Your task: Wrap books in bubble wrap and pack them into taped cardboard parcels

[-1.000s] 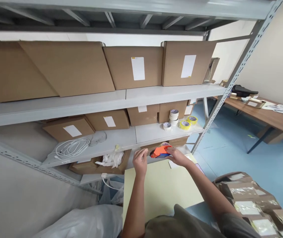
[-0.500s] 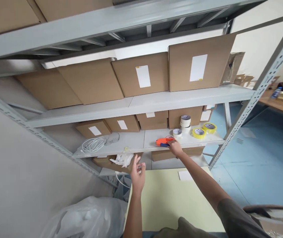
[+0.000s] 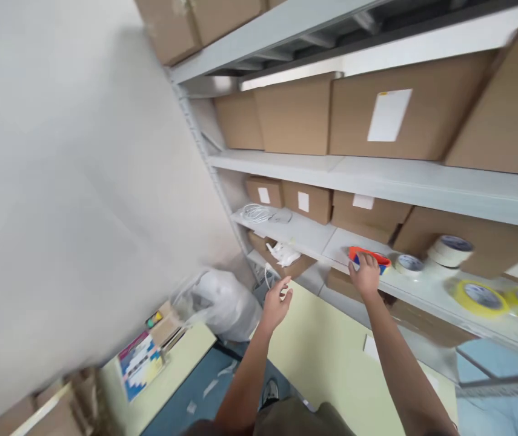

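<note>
My right hand (image 3: 365, 277) is at the front edge of the lower shelf, its fingers over an orange and blue tool (image 3: 380, 261) lying there. Whether the fingers grip it or only rest on it is hidden. My left hand (image 3: 277, 303) hovers over the near edge of the pale yellow table (image 3: 313, 339), fingers curved and apart, holding nothing. Just right of the tool, a white tape roll (image 3: 408, 265) lies on the shelf, with stacked white rolls (image 3: 450, 251) and yellow tape rolls (image 3: 481, 297) farther right.
Cardboard boxes (image 3: 292, 115) line the grey shelves (image 3: 286, 166). A coiled white cable (image 3: 256, 212) lies on the lower shelf's left end. White plastic bags (image 3: 226, 303) stand beside the wall. A second table (image 3: 172, 369) holds a colourful packet (image 3: 139, 364).
The view has swung left, bringing in the wall and second table. My right hand has shifted its hold from the tool's right end to above its middle; my left hand stays raised.
</note>
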{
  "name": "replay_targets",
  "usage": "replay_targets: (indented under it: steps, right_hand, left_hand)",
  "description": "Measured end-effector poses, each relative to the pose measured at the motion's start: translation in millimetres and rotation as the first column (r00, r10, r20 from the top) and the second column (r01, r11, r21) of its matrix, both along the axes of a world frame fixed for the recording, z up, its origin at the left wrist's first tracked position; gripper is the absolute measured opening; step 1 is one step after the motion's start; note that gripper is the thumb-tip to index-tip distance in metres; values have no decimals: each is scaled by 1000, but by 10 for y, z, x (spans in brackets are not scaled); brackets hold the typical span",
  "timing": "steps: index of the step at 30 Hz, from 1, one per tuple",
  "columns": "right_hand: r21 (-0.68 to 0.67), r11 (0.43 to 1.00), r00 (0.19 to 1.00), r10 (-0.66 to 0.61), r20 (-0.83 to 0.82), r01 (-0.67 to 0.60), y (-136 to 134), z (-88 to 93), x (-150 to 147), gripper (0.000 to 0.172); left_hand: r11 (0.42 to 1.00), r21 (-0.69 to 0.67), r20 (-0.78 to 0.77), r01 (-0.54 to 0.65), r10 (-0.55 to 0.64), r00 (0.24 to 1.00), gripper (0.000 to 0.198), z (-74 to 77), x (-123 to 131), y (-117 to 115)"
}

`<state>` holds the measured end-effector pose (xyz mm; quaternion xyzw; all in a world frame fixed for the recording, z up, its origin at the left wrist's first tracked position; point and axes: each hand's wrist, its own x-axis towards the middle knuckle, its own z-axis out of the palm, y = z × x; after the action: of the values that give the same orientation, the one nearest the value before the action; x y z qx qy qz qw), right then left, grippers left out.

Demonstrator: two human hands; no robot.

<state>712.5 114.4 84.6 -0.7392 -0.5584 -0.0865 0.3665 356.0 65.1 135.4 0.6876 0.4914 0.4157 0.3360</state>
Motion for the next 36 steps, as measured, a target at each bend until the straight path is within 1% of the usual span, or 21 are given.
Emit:
replay_targets:
  steps: [2,4,6,8,11,15,18,20,22,25,28,30,32,36]
  right_hand:
    - [82,987,989,142,-32,-139,-44,-22,-261,52]
    - [125,951,952,294,-82,-282,-93,-67,-552,55]
    - [132,911,899,408,-156,-391,-145,-148,-850,57]
    - [118,878,843,479,-246,-464,-201,-263,-1133,58]
    - [76,840,763,522,-382,-537,-312,-472,-1508,56]
    - [5,784,663,528,-531,-620,-518,-714,-1943,56]
    - [-39,711,588,549,-594,-702,-674,-824,-2294,53]
    - [-63,655,550,574,-607,-753,-754,-867,-2570,52]
    - [-80,606,520,599,-609,-792,-808,-888,-2891,51]
    - [-86,547,482,641,-597,-833,-838,-886,-3463,52]
    - [-76,494,445,693,-567,-866,-826,-851,-4129,51]
    - [-82,461,427,718,-550,-883,-808,-819,-4604,51]
    - [-95,428,408,737,-539,-899,-791,-789,-5082,51]
    - [-106,342,344,771,-536,-934,-784,-770,-5980,53]
  left_hand:
    - [1000,-2,-62,-15,15,998,41,-51,-66,-67]
    - [1000,1,-128,-29,29,991,41,-103,-157,-130]
    - [999,1,-189,-48,47,981,41,-159,-278,-191]
    - [997,-14,-241,-69,64,968,41,-218,-429,-257]
    - [994,-36,-276,-102,88,957,44,-308,-699,-376]
    - [984,-58,-252,-169,150,956,47,-458,-1097,-550]
    - [964,-99,-245,-246,216,945,52,-607,-1393,-664]
    - [950,-110,-223,-292,262,939,55,-699,-1596,-739]
    - [939,-111,-184,-327,304,935,58,-759,-1831,-822]
    - [921,-105,-123,-374,361,924,62,-784,-2298,-973]
    - [891,-89,-64,-445,441,895,64,-782,-2909,-1160]
    - [849,-100,-20,-518,519,855,63,-800,-3362,-1298]
    - [796,-133,26,-591,599,801,61,-837,-3819,-1441]
    - [701,-195,88,-686,709,700,54,-920,-4679,-1754]
